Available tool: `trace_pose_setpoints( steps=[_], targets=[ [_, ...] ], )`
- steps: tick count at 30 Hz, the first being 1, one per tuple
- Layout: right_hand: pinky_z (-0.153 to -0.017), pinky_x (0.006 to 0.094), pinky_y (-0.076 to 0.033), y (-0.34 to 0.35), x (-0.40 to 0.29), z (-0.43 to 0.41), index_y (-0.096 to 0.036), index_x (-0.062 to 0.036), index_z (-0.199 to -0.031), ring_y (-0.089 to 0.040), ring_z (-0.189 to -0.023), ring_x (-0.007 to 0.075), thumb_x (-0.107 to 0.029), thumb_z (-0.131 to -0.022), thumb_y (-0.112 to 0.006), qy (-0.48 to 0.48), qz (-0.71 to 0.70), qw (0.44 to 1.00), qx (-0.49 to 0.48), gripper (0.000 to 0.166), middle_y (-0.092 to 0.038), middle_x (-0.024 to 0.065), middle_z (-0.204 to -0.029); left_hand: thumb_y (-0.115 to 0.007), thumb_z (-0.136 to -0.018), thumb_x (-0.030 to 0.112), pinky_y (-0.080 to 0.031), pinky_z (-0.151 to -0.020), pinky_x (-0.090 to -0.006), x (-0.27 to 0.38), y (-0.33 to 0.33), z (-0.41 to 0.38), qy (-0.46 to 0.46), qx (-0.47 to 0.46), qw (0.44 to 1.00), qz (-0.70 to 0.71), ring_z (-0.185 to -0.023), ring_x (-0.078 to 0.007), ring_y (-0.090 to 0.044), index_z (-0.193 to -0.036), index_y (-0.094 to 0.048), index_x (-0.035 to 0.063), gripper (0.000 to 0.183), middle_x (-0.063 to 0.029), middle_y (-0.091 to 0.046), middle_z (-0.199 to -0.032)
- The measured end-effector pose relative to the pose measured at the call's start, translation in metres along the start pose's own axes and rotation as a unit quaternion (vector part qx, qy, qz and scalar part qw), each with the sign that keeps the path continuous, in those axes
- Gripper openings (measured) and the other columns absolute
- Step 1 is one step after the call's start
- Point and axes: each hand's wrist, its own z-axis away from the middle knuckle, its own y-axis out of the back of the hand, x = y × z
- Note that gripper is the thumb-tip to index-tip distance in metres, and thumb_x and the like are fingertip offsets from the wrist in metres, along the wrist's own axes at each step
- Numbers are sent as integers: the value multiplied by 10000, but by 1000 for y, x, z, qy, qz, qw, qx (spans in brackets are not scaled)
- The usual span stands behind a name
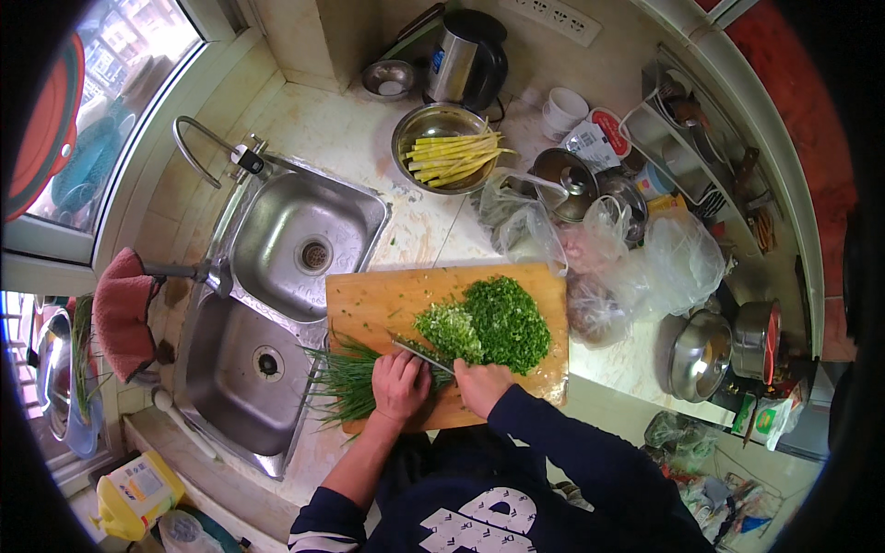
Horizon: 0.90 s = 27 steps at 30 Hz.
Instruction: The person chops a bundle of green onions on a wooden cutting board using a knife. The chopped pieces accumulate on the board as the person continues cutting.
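Note:
My left hand (401, 386) presses down on a bunch of long green chives (349, 377), whose loose ends fan out over the left edge of a wooden cutting board (373, 297). Gripped in my right hand (482, 388) is a kitchen knife (423, 355); its blade slants up and left, close beside the fingers of my left hand. Its handle is hidden in my fist. Beyond the blade lies a heap of finely chopped greens (508, 325), paler (449, 332) on its left side.
Left of the board is a steel double sink (238, 408) with a faucet (214, 276). Behind the board stands a steel bowl (408, 162) of yellow stalks (453, 159), near an electric kettle (467, 59). Plastic bags (681, 263) crowd the right, with lidded pots (702, 356) farther right.

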Motion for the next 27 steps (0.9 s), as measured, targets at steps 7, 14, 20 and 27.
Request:
trace_pose_setpoints(
  steps=[7,14,20,27],
  targets=[
    [-616,521,-555,14,-4,13,-525,-10,-1048,-713,-697,383,-151,-889,-555,-11,-9,1000,13,214,-707,190,-750,-766,-721,69,-463,-743,-429,3,2,2,1,1,1000,2,-876,-318,-601,-957,-632,58,272,-111,-626,-985],
    [-612,528,-541,-7,13,6,-545,-23,-1041,-700,-685,390,-206,-951,-543,-15,-38,999,10,204,-694,188,-728,-753,-779,97,-465,-773,-419,2,3,1,7,-15,1000,-3,-908,-300,-624,-988,-649,56,237,-109,-654,-1014],
    [-633,569,-521,-3,13,39,-507,5,-1003,-670,-686,449,-235,-997,-467,-75,-140,984,74,244,-679,232,-746,-757,-794,170,-446,-960,-465,22,18,-4,40,-69,995,-67,-1043,-305,-617,-1015,-652,71,264,-99,-660,-1088],
    [-616,571,-520,-34,3,60,-502,-29,-969,-672,-682,453,-214,-966,-458,-69,-129,982,123,190,-688,234,-779,-751,-780,298,-377,-1050,-532,35,7,27,7,-99,987,-127,-1199,-310,-558,-1114,-652,102,400,-89,-639,-1213]
  ],
)
